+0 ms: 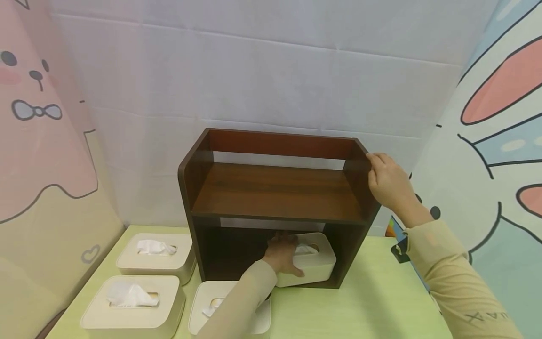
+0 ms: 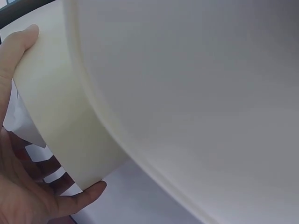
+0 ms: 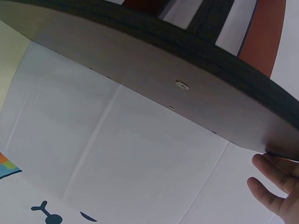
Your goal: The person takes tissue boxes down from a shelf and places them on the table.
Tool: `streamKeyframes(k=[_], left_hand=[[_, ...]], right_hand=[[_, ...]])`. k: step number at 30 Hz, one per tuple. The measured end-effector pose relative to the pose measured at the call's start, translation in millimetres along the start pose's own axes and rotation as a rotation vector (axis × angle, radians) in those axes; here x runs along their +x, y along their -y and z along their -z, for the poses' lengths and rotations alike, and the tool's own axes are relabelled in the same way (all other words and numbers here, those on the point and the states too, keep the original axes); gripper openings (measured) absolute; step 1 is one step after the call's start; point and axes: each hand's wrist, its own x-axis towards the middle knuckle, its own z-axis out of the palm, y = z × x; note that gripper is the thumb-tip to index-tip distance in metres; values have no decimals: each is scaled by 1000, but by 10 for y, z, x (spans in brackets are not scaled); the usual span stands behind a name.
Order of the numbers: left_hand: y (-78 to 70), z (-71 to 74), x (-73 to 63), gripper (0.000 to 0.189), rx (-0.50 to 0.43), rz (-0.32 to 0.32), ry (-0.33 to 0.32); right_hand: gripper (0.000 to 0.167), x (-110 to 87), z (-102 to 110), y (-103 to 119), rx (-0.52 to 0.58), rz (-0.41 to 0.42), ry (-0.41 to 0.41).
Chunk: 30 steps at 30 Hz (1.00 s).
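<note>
A dark brown two-tier wooden shelf [image 1: 275,188] stands against the back wall. Inside its lower compartment, at the right, sits a cream tissue box [image 1: 315,270] with white tissue at its slot. My left hand [image 1: 281,254] spans this box from its left side and grips it; in the left wrist view the thumb [image 2: 24,42] and a finger [image 2: 86,195] press opposite edges. Up at the shelf's right side panel, my right hand [image 1: 389,181] rests against the top edge from outside. Its fingertips [image 3: 261,161] touch the panel, fingers loosely extended.
Two more tissue boxes stand left of the shelf, one behind [image 1: 154,263] and one nearer [image 1: 131,318]. Another tissue box [image 1: 262,320] lies in front of the shelf, partly covered by my left sleeve. All are on a light green table [image 1: 372,306].
</note>
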Motion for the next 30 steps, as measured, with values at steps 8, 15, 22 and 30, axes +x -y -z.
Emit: streamKeyframes(k=[8, 15, 22, 30], left_hand=[[-23, 21, -33, 94, 74, -17, -28], [-30, 79, -81, 92, 84, -49, -72], [-81, 123, -121, 91, 102, -113, -85], [-183, 157, -256, 92, 124, -146, -92]], right_hand=[[39, -4, 0, -4, 8, 9, -8], [39, 0, -10, -8, 11, 12, -19], [39, -7, -7, -11, 15, 5, -9], [39, 0, -4, -6, 15, 12, -15]])
